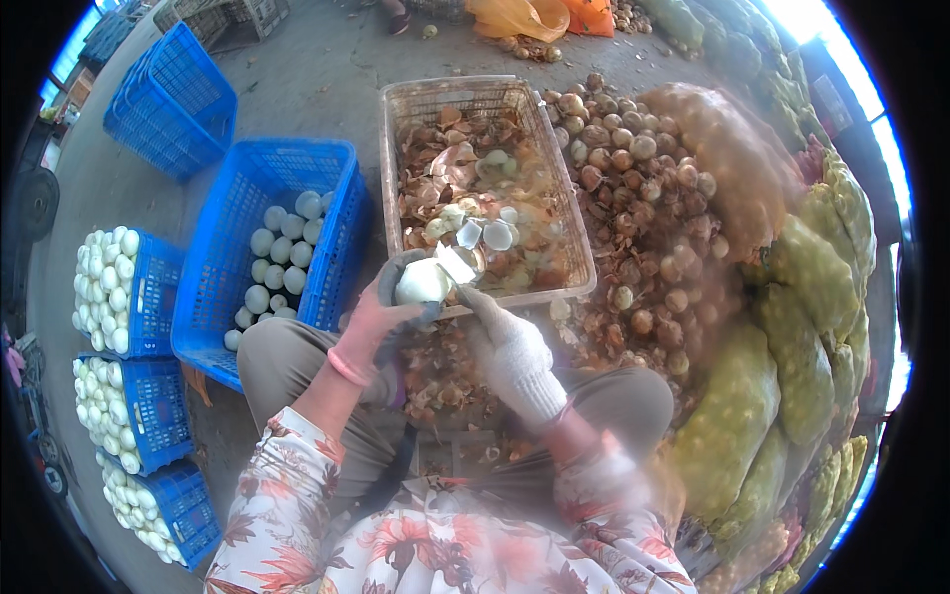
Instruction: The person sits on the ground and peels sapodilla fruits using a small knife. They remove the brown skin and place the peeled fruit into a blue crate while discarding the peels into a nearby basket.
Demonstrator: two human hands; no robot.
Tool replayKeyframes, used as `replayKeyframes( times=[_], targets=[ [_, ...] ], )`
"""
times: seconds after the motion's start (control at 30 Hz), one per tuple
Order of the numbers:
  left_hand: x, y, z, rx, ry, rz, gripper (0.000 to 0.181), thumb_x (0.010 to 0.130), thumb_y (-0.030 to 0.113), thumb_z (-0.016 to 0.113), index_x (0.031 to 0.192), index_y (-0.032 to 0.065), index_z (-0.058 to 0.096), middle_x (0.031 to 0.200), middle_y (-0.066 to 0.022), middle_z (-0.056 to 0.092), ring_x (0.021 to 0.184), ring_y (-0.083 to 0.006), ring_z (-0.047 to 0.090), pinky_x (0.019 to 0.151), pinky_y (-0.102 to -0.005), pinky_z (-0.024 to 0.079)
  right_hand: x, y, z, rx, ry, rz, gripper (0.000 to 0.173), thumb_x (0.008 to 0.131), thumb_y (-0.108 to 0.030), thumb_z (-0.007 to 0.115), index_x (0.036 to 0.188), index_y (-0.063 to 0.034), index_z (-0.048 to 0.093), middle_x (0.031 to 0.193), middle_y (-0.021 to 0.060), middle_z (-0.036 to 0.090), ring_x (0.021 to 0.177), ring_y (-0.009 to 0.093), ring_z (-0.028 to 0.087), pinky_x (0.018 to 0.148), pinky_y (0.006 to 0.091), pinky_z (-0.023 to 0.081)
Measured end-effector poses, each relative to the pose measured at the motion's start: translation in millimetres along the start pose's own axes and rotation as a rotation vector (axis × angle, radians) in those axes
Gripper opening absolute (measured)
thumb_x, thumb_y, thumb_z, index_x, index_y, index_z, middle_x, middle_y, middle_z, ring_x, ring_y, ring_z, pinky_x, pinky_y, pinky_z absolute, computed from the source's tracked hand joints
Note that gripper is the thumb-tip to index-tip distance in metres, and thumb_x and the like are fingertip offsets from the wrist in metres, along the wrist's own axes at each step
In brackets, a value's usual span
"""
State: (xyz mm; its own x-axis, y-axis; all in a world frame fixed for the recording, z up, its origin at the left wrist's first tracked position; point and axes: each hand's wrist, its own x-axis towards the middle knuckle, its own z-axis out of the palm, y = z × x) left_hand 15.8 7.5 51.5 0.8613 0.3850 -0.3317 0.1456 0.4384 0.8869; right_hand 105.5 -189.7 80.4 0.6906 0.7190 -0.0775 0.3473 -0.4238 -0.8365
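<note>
My left hand (393, 304), in a pink and grey glove, holds a peeled white onion (421, 282) over the near edge of a dirty plastic crate (586, 286). A white knitted glove covers my right hand (508, 345), whose fingers close near a pale layer of onion (454, 263) at the onion's right side; whether a tool is inside that grip cannot be told. The crate holds brown onion skins (445, 160) and white peelings (497, 235). To the left, a blue plastic crate (200, 297) contains peeled white onions (280, 250).
Unpeeled onions (631, 178) lie heaped on the right beside filled mesh sacks (731, 416). Blue crates of peeled onions (159, 416) stand at the far left, with stacked blue crates (171, 96) behind. Orange bags (519, 15) and another person's foot (399, 24) are at the top.
</note>
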Motion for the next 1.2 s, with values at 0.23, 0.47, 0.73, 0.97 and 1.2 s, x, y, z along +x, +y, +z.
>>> replayKeyframes(
  times=[0.23, 0.47, 0.73, 0.97, 1.2],
  targets=[
    [-4, 5, 3, -0.361, 0.014, 0.001, 0.055, 0.085, 0.012, 0.079, 0.135, 0.0029, 0.059, 0.122, -0.0122, 0.068, 0.106, -0.0232, 0.070, 0.088, -0.0346, 0.061, -4, -7, -2, -0.231, 0.103, -0.213, 0.042, 0.097, -0.015, 0.066, 0.139, -0.0110, 0.061, 0.100, 0.0171, 0.073, 0.085, 0.034, 0.072, 0.074, 0.0417, 0.056],
    [-9, 7, 10, -0.402, -0.073, -0.082, 0.066, 0.083, 0.010, 0.073, 0.143, -0.0007, 0.048, 0.124, -0.0166, 0.066, 0.112, -0.0300, 0.068, 0.097, -0.0413, 0.059, 13, -13, -4, 0.639, -0.090, 0.358, 0.031, 0.107, -0.025, 0.058, 0.132, -0.0056, 0.063, 0.087, 0.0039, 0.068, 0.070, 0.010, 0.060, 0.064, 0.0273, 0.050],
    [-8, 3, 10, -0.448, -0.201, -0.186, 0.060, 0.087, 0.017, 0.077, 0.140, 0.0010, 0.053, 0.124, -0.0119, 0.065, 0.109, -0.0239, 0.068, 0.093, -0.0355, 0.059, 24, -4, 5, 0.555, 0.086, 0.134, 0.026, 0.102, -0.025, 0.068, 0.118, -0.0041, 0.067, 0.080, 0.0028, 0.067, 0.066, 0.010, 0.060, 0.064, 0.0284, 0.051],
    [-13, 1, 7, -0.283, -0.239, -0.188, 0.074, 0.085, 0.017, 0.086, 0.147, 0.0003, 0.048, 0.129, -0.0095, 0.065, 0.114, -0.0185, 0.067, 0.095, -0.0330, 0.059, 36, 12, 4, 0.276, 0.295, 0.008, 0.015, 0.099, -0.017, 0.071, 0.099, -0.0040, 0.063, 0.076, 0.0081, 0.069, 0.064, 0.014, 0.064, 0.059, 0.0329, 0.052],
    [-18, 18, 6, -0.481, -0.212, -0.154, 0.079, 0.085, 0.026, 0.088, 0.148, 0.0007, 0.047, 0.126, -0.0141, 0.066, 0.115, -0.0302, 0.069, 0.096, -0.0395, 0.061, 50, 22, -9, -0.222, 0.448, -0.161, 0.028, 0.100, -0.010, 0.067, 0.127, -0.0049, 0.064, 0.088, 0.0123, 0.070, 0.073, 0.024, 0.070, 0.063, 0.0364, 0.055]
  ],
)
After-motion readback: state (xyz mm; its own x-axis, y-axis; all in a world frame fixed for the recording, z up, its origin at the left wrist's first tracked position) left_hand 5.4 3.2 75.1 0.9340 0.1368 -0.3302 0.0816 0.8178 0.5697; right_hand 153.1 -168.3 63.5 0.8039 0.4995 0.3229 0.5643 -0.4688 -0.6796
